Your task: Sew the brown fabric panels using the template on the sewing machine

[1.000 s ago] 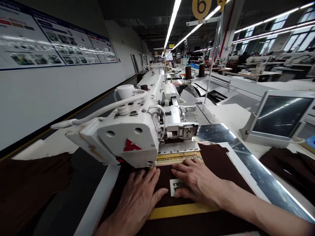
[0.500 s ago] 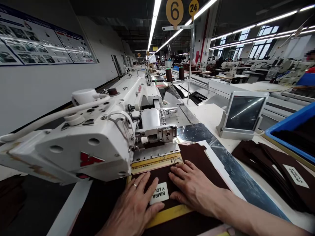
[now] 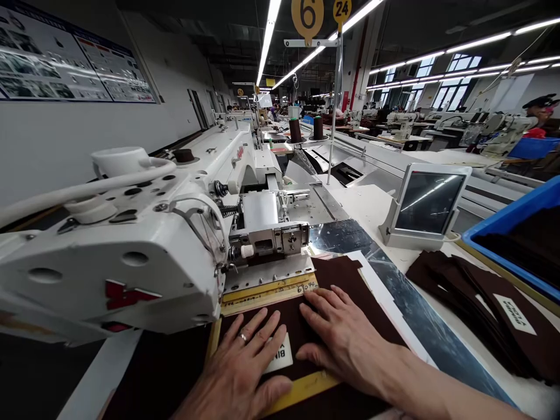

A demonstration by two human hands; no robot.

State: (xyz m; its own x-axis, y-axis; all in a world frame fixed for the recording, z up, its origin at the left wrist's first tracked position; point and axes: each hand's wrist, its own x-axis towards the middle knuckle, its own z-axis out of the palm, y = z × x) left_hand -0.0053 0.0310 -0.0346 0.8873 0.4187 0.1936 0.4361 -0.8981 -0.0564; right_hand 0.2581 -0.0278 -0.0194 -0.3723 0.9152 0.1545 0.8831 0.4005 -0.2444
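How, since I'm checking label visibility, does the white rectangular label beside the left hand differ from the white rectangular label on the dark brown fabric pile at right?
The left-hand label is partly hidden by the left hand; the pile label is uncovered. The left-hand label tilts slightly in view; the pile label slants more sharply. Both are white, with dark lettering, on dark brown fabric.

Brown fabric point(image 3: 289, 318) flat before us

We have it lying dark and smooth, notched at its far right corner. On it lies a white label point(image 3: 285, 357), slightly tilted, a few dark letters upside down to us, the rest covered by our left hand point(image 3: 245, 364). Nearer us, a straight yellow strip point(image 3: 306, 389) runs slantwise with brown on both sides, its right end beneath our right hand point(image 3: 343, 338).
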